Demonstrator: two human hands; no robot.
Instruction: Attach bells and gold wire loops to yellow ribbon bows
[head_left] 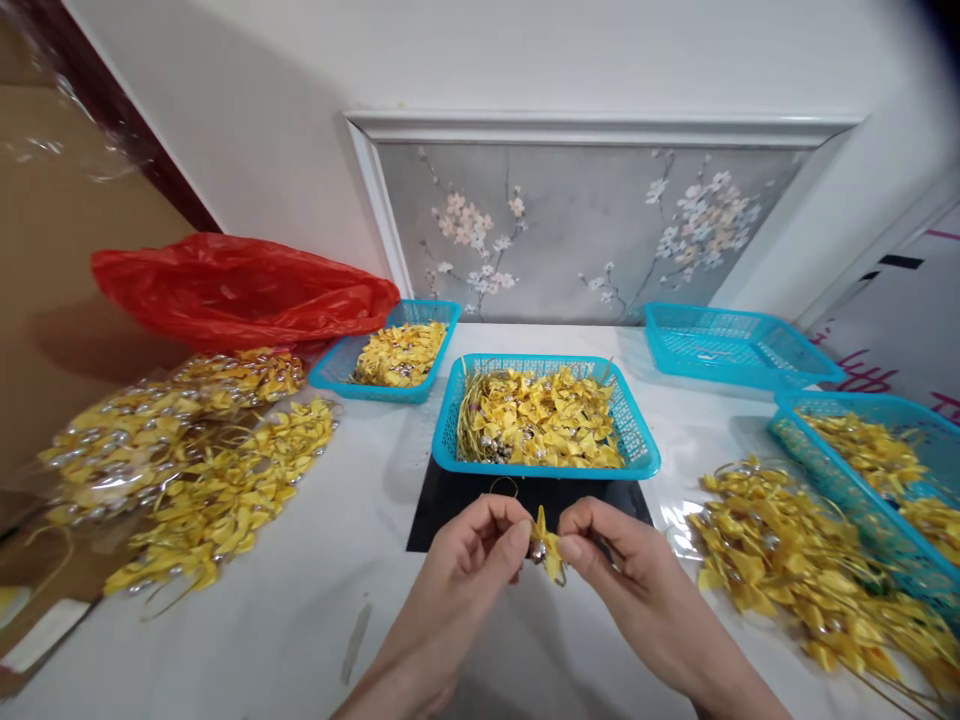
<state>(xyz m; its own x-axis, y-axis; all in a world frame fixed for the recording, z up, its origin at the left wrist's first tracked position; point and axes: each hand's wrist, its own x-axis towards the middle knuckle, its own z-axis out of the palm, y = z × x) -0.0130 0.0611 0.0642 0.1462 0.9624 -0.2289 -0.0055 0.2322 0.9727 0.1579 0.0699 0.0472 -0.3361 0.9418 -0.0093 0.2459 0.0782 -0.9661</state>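
Left hand point(469, 545): its fingers are closing in a pinch on the left side of a small yellow ribbon bow point(547, 550), thumb and forefinger pressed onto it.
Right hand point(611, 555): its fingers are pinching the bow's right side, curled tight, with no gap showing.
Yellow ribbon bow: it is being held between both hands just in front of the centre basket point(547, 465), above the black mat point(450, 510); a thin gold loop point(504, 487) is rising from it.
Centre basket: turquoise plastic, sitting on the black mat and holding a heap of yellow bows with silver bells.
Left of the centre basket: a smaller turquoise basket point(337, 372) of bows, a red plastic bag point(240, 290) and bows lying in clear wrapping point(172, 450).
Right of the centre basket: two more turquoise baskets point(739, 345) and a loose pile of bows point(810, 570) lying on the white tabletop point(285, 610).
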